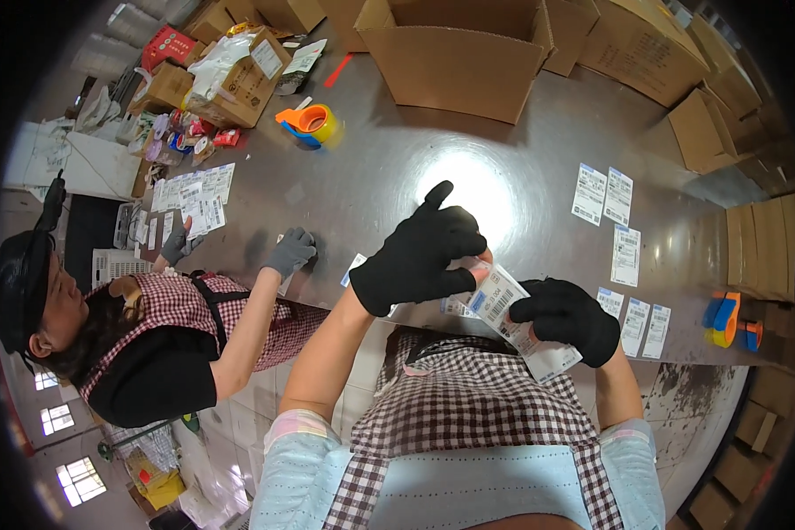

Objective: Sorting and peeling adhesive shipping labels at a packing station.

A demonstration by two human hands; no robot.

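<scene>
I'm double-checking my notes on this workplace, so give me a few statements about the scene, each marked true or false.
1. The left hand and right hand are both gloved in black. True.
2. The right hand is empty. False: it holds white printed labels.
3. An open cardboard box stands on the table. True.
4. A co-worker is on the person's right. False: the co-worker is on the left.
5. An orange, yellow and blue tape dispenser lies left of that box. True.

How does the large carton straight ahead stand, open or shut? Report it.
Open: no flap covers the visible part of the carton's mouth, and inner walls show. Its floor is hidden; cannot tell whether it's empty.
</scene>
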